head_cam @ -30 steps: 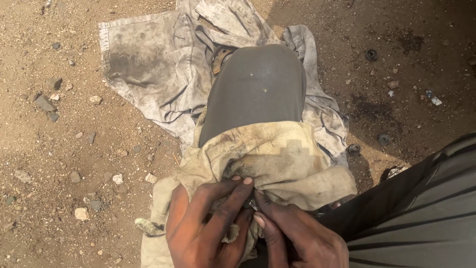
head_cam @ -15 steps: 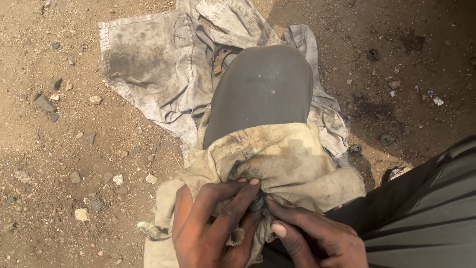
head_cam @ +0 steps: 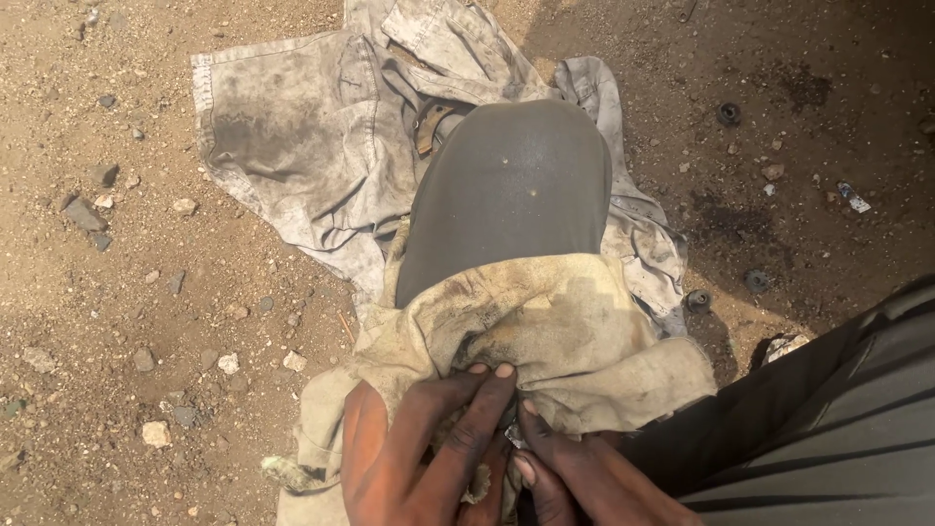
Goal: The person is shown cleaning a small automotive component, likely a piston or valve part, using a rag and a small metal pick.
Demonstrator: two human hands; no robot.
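Note:
A dirty tan cloth [head_cam: 575,336] lies bunched over my grey-trousered knee [head_cam: 506,190]. At the bottom of the head view both hands pinch this cloth where it folds together. My left hand [head_cam: 409,453] presses its fingertips into the fold, with frayed fabric showing between the fingers. My right hand [head_cam: 570,468] grips the same fold from the right, thumb and fingers closed on the fabric. What lies under the fold is hidden.
A stained grey garment [head_cam: 302,146] is spread on the dirt ground under the knee. Small stones [head_cam: 83,209] lie scattered at the left. Dark round bits [head_cam: 729,113] sit on the dirt at the right. A dark striped sleeve or garment [head_cam: 838,419] fills the bottom right corner.
Both hands have shifted slightly on the fold of the tan cloth; the right hand's fingers have drawn in closer to the left hand. The knee and the garment stay put.

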